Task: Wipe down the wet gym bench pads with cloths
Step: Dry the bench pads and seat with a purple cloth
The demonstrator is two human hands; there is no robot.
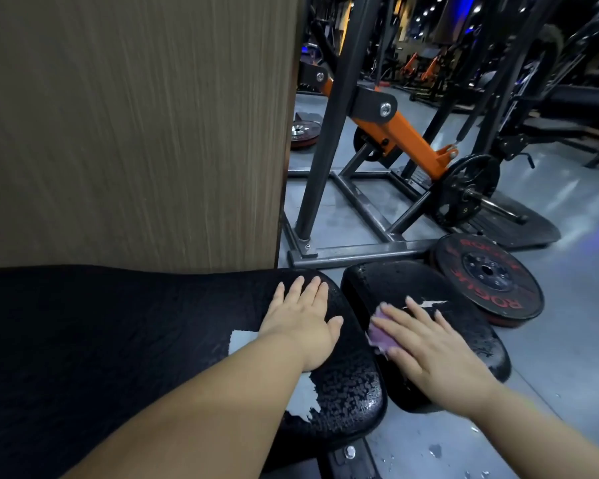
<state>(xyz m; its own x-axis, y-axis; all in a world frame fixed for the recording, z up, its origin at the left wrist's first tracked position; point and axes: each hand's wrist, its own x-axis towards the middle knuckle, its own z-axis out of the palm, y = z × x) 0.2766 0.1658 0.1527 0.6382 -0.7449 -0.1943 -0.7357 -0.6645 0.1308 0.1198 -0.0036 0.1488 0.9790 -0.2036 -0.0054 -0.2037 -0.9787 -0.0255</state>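
Two black bench pads lie side by side in the head view. The long back pad (118, 333) stretches left, worn through to pale patches and beaded with water near its right end. My left hand (305, 319) rests flat on it with straight fingers. The smaller seat pad (395, 285) on the right is also wet and torn. My right hand (426, 340) presses a purple cloth (377, 335) flat onto the seat pad; most of the cloth is hidden under my fingers.
A wood-grain panel (135, 133) rises right behind the back pad. A black-and-red weight plate (488, 274) lies on the floor beside the seat pad. Behind it stands a steel and orange machine frame (395, 133). Water drops dot the grey floor (567, 340).
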